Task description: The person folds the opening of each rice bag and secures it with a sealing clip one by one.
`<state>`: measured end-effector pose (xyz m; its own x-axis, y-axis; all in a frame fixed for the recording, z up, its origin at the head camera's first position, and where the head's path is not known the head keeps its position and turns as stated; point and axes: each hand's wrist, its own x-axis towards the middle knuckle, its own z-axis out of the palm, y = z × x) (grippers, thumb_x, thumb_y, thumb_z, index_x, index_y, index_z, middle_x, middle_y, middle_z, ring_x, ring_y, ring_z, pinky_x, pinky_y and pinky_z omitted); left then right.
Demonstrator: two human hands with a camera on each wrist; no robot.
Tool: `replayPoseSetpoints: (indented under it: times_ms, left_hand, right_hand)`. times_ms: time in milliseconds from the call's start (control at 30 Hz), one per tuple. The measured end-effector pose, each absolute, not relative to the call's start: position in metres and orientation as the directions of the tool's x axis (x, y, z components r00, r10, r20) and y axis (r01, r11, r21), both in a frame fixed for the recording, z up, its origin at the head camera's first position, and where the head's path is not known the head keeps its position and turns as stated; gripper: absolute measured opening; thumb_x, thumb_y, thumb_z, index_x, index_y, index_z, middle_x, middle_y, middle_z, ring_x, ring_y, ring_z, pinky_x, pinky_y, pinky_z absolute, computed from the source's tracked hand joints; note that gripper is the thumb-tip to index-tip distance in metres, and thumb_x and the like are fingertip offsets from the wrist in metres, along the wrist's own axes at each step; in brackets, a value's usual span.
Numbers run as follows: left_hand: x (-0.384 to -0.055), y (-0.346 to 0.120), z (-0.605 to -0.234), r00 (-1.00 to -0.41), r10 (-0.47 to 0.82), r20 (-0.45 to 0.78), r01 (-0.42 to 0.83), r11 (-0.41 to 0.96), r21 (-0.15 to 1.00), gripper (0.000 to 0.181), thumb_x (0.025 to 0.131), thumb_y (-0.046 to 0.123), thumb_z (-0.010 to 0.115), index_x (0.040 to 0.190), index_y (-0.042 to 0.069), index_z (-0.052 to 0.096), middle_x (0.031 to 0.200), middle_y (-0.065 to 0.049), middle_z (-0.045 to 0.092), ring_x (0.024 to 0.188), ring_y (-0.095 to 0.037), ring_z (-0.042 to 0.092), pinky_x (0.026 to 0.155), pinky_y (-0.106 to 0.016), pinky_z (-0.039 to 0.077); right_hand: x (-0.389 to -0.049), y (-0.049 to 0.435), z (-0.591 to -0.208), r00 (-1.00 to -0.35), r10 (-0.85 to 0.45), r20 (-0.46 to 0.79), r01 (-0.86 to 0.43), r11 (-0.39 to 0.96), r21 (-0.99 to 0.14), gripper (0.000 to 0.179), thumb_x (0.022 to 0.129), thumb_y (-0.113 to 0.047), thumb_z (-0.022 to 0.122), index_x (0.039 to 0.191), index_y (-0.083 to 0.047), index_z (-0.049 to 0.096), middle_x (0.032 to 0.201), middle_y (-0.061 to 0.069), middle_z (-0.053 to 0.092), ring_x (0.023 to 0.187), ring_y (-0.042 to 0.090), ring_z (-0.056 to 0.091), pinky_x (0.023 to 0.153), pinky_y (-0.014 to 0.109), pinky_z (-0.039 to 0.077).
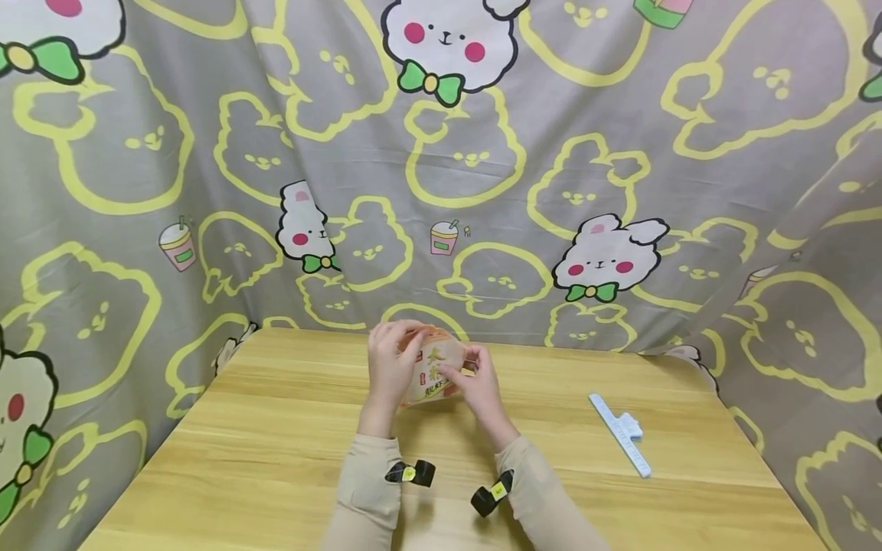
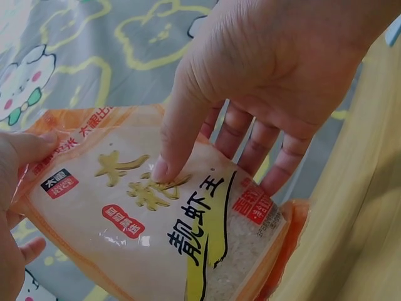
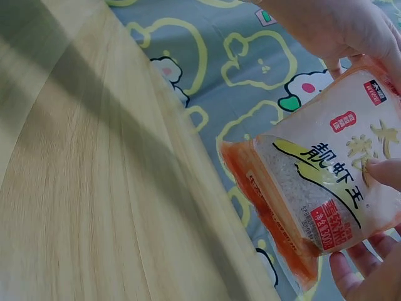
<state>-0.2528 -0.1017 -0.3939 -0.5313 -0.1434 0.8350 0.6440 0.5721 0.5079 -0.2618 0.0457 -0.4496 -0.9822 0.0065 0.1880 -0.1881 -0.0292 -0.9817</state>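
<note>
Both hands hold a small packet of rice (image 1: 432,389) up over the far part of the table, its printed front toward me. White grains show through a clear patch low on the packet (image 3: 289,179), beside its orange bottom seam. My left hand (image 1: 390,366) pinches the top end of the packet, thumb on the front. On the right side, my right hand (image 1: 481,383) grips it with the thumb pressed on the gold lettering and the fingers behind, as the left wrist view of that right hand (image 2: 250,81) shows.
A light blue sealing clip (image 1: 622,438) lies on the wooden table (image 1: 276,444) to the right of the hands. A grey curtain (image 1: 482,222) with cartoon prints hangs behind the table and along its sides.
</note>
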Motion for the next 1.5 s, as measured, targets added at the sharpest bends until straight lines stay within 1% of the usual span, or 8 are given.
replayPoseSetpoints:
  times_ms: [200, 500, 767, 933, 1033, 1133, 1400, 1500]
  left_hand:
    - [-0.253, -0.093, -0.396, -0.544, -0.146, 0.826, 0.646, 0.555, 0.524, 0.006, 0.084, 0.012, 0.074, 0.087, 0.008, 0.073, 0.082, -0.006, 0.072, 0.082, -0.022, 0.060, 0.100, -0.054, 0.039]
    - [-0.253, -0.074, -0.394, -0.568, -0.149, 0.809, 0.650, 0.522, 0.552, 0.007, 0.086, 0.015, 0.073, 0.086, 0.008, 0.073, 0.081, -0.005, 0.072, 0.083, -0.021, 0.060, 0.101, -0.050, 0.039]
    - [-0.252, -0.060, -0.397, -0.589, -0.143, 0.796, 0.641, 0.517, 0.567, 0.004, 0.084, 0.011, 0.074, 0.087, 0.008, 0.073, 0.084, -0.006, 0.073, 0.087, -0.022, 0.063, 0.109, -0.056, 0.036]
    - [-0.252, -0.051, -0.398, -0.600, -0.116, 0.791, 0.645, 0.515, 0.565, 0.003, 0.085, 0.010, 0.073, 0.088, 0.009, 0.073, 0.085, -0.005, 0.073, 0.088, -0.020, 0.063, 0.109, -0.056, 0.036]
    - [-0.252, -0.048, -0.400, -0.601, -0.113, 0.791, 0.645, 0.517, 0.563, 0.003, 0.085, 0.009, 0.073, 0.088, 0.009, 0.073, 0.085, -0.005, 0.073, 0.087, -0.020, 0.063, 0.108, -0.056, 0.037]
    - [-0.252, -0.045, -0.401, -0.610, -0.112, 0.785, 0.640, 0.515, 0.571, 0.004, 0.084, 0.010, 0.073, 0.088, 0.008, 0.073, 0.085, -0.006, 0.073, 0.086, -0.021, 0.063, 0.108, -0.056, 0.037]
    - [-0.253, -0.041, -0.403, -0.641, -0.124, 0.757, 0.632, 0.474, 0.613, 0.007, 0.086, 0.016, 0.073, 0.087, 0.009, 0.072, 0.083, -0.004, 0.073, 0.088, -0.021, 0.063, 0.109, -0.056, 0.036]
    - [-0.254, -0.040, -0.405, -0.643, -0.122, 0.756, 0.637, 0.463, 0.617, 0.008, 0.087, 0.017, 0.072, 0.087, 0.010, 0.072, 0.083, -0.003, 0.073, 0.086, -0.020, 0.062, 0.104, -0.051, 0.039]
  right_hand:
    - [-0.259, 0.054, -0.450, -0.981, -0.004, 0.193, -0.192, -0.060, -0.980, 0.045, 0.082, -0.007, 0.077, 0.109, 0.000, 0.041, 0.104, 0.014, 0.055, 0.094, 0.019, 0.058, 0.060, 0.039, 0.061]
    - [-0.255, 0.071, -0.450, -0.982, 0.061, 0.181, -0.181, 0.013, -0.983, 0.045, 0.081, -0.006, 0.078, 0.108, 0.000, 0.042, 0.104, 0.010, 0.055, 0.099, 0.017, 0.055, 0.070, 0.025, 0.058]
    - [-0.253, 0.085, -0.450, -0.979, 0.099, 0.177, -0.173, 0.051, -0.984, 0.043, 0.081, -0.006, 0.078, 0.107, -0.001, 0.043, 0.101, 0.006, 0.055, 0.098, 0.014, 0.054, 0.076, 0.017, 0.050]
    - [-0.250, 0.094, -0.447, -0.985, 0.096, 0.144, -0.144, 0.002, -0.990, 0.043, 0.081, -0.001, 0.076, 0.106, -0.002, 0.042, 0.101, 0.005, 0.054, 0.098, 0.013, 0.052, 0.074, 0.033, 0.060]
    - [-0.251, 0.097, -0.448, -0.985, 0.093, 0.147, -0.147, 0.006, -0.989, 0.042, 0.081, -0.001, 0.076, 0.106, -0.002, 0.042, 0.101, 0.005, 0.054, 0.098, 0.013, 0.052, 0.074, 0.033, 0.060]
    - [-0.255, 0.101, -0.456, -0.980, 0.097, 0.176, -0.173, 0.039, -0.984, 0.043, 0.081, -0.003, 0.077, 0.106, -0.003, 0.042, 0.101, 0.004, 0.055, 0.096, 0.012, 0.054, 0.071, 0.022, 0.057]
    - [-0.258, 0.109, -0.460, -0.974, 0.059, 0.218, -0.214, 0.073, -0.974, 0.041, 0.082, -0.003, 0.075, 0.104, -0.002, 0.040, 0.099, 0.007, 0.055, 0.086, 0.008, 0.059, 0.069, 0.030, 0.060]
    - [-0.258, 0.112, -0.459, -0.980, 0.016, 0.199, -0.198, 0.059, -0.978, 0.042, 0.083, -0.004, 0.075, 0.102, -0.002, 0.038, 0.099, 0.010, 0.052, 0.080, 0.012, 0.062, 0.068, 0.038, 0.061]
